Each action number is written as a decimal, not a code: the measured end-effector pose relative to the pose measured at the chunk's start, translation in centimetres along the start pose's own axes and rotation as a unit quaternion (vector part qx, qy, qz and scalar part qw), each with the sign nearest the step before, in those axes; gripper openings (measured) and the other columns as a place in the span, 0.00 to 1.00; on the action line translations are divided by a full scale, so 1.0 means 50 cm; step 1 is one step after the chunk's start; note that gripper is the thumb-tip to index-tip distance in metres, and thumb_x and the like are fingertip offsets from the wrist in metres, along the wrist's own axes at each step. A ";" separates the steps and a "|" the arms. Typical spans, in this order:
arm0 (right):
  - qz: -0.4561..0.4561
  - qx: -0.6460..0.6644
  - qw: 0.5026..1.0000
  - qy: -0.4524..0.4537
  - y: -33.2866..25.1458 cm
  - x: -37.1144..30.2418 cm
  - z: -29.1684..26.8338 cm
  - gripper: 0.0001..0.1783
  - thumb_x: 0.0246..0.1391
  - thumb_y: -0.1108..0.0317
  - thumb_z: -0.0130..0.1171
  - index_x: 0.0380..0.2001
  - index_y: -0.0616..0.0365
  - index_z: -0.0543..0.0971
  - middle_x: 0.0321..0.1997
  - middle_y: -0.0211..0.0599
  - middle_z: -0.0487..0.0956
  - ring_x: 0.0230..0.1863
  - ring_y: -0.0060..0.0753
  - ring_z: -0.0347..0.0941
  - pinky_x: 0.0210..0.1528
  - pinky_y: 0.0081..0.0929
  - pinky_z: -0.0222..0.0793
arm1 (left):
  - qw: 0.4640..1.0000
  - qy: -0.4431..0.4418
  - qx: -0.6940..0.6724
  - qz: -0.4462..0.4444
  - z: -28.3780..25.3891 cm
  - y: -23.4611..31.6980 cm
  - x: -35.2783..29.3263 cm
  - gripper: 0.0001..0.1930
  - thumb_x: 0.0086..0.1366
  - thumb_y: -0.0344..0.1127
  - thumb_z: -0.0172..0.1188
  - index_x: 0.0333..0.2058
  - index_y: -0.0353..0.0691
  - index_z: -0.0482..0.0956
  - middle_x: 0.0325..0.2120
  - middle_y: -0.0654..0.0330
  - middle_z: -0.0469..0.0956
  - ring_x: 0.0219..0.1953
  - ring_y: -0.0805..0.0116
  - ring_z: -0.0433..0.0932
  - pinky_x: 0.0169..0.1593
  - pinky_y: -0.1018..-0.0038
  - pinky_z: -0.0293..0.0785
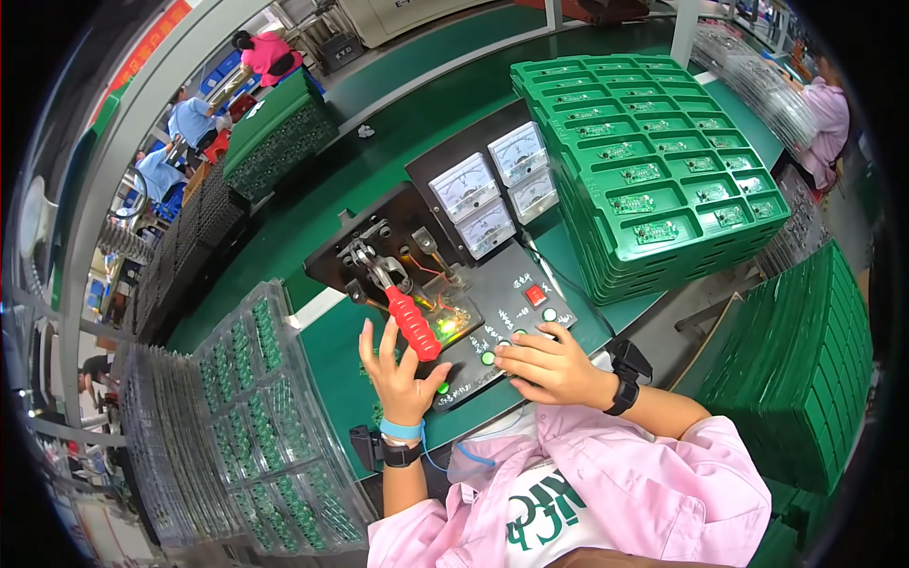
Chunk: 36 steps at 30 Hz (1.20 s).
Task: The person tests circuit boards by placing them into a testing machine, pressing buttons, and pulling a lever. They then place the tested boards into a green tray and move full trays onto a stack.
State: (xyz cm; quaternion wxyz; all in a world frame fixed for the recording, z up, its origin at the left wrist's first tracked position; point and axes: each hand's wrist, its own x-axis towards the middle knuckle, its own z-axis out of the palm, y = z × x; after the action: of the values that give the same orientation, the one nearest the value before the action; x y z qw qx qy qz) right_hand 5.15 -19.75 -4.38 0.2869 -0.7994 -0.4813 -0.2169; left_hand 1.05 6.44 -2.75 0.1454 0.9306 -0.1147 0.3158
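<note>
My left hand (400,381) is beside the red ribbed handle (413,325) of a toggle clamp, fingers spread. Its thumb is by a green push button (442,388) on the front edge of a dark test box (464,379). Under the clamp sits a small circuit board (458,320) with a yellow-green light glowing. My right hand (554,367) lies over the box's row of green buttons, its fingers stretched out and the index near the button (550,314) at the right. Whether a fingertip presses a button is hard to tell. A red rocker switch (535,294) is just beyond it.
Several analog meters (464,186) stand behind the box. Stacked green trays (606,222) holding circuit boards rise at the right, with more green trays (786,369) below. Clear plastic trays of boards (256,426) stand at the left. A blue wrist strap (401,429) trails a cord.
</note>
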 end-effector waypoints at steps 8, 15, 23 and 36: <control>-0.248 0.216 0.940 0.086 -0.015 0.309 -0.098 0.18 0.52 0.62 0.62 0.46 0.55 0.79 0.46 0.33 0.80 0.46 0.37 0.75 0.57 0.39 0.63 | 0.996 0.072 -0.002 -0.052 -0.001 0.012 -0.013 0.21 0.59 0.50 0.63 0.46 0.43 0.77 0.64 0.50 0.59 0.64 0.36 0.53 0.63 0.44 0.52; -0.117 0.266 0.937 0.193 0.010 0.451 -0.068 0.28 0.51 0.67 0.61 0.57 0.60 0.71 0.60 0.43 0.71 0.57 0.41 0.71 0.64 0.39 0.57 | 0.971 -0.022 0.089 -0.219 -0.075 -0.073 -0.055 0.15 0.62 0.36 0.59 0.47 0.40 0.77 0.56 0.49 0.69 0.58 0.47 0.66 0.61 0.55 0.59; -0.126 -0.006 0.978 -0.166 0.013 0.197 -0.022 0.06 0.44 0.67 0.63 0.25 0.56 0.78 0.20 0.37 0.76 0.20 0.33 0.77 0.17 0.33 0.68 | 0.981 -0.098 -0.043 -0.163 -0.068 -0.086 -0.068 0.10 0.54 0.26 0.63 0.37 0.35 0.80 0.39 0.52 0.79 0.45 0.52 0.76 0.49 0.64 0.71; -0.178 -0.086 0.979 -0.049 -0.001 0.200 0.010 0.07 0.37 0.66 0.59 0.18 0.58 0.75 0.16 0.34 0.74 0.18 0.37 0.74 0.17 0.33 0.67 | 0.974 -0.116 -0.071 -0.179 -0.062 -0.111 -0.113 0.12 0.57 0.24 0.60 0.41 0.33 0.78 0.43 0.45 0.76 0.43 0.50 0.75 0.45 0.64 0.73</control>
State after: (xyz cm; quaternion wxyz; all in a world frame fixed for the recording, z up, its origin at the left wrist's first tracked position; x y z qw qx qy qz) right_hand 9.59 -12.94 1.49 0.1497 -0.7325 -0.6086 -0.2657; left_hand -3.35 13.37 -4.98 0.2511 0.9536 0.0156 0.1653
